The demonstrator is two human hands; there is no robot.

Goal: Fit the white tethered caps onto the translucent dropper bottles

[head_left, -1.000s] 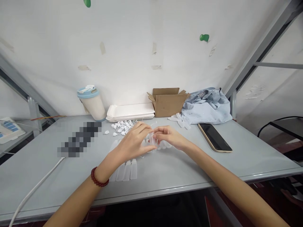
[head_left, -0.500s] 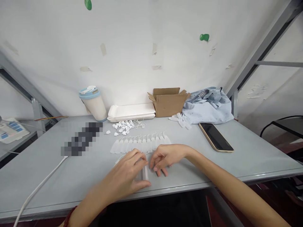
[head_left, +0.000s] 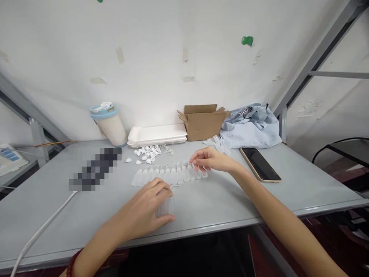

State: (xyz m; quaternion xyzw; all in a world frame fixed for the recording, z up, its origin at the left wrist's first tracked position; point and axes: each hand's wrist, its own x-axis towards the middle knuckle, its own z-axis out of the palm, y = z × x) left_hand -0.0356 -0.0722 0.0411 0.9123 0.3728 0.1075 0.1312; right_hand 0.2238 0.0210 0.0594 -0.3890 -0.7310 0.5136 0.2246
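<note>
My left hand (head_left: 148,207) rests near the table's front edge, thumb and fingers curved around a small group of translucent plastic tubes (head_left: 166,206) with white string at their top. Much of that group is hidden by the fingers. Beyond it lies a side-by-side row of similar flat translucent tubes (head_left: 157,176), each topped with a thin white string. Over the right end of this row is my right hand (head_left: 209,158), its thumb and forefinger brought together at the strings. What is between those fingertips is too small to make out.
Behind the row sit a pile of white caps (head_left: 148,153) and loose strings (head_left: 167,150). Along the wall stand a travel cup (head_left: 111,125), white packets (head_left: 157,134), a cardboard box (head_left: 203,125) and blue cloth (head_left: 250,129). A phone (head_left: 261,164) lies right; a white cable (head_left: 43,231) runs left.
My right hand has moved from beside the left hand up and away to the right end of the row. My left hand stays around its tubes. The view has shifted slightly.
</note>
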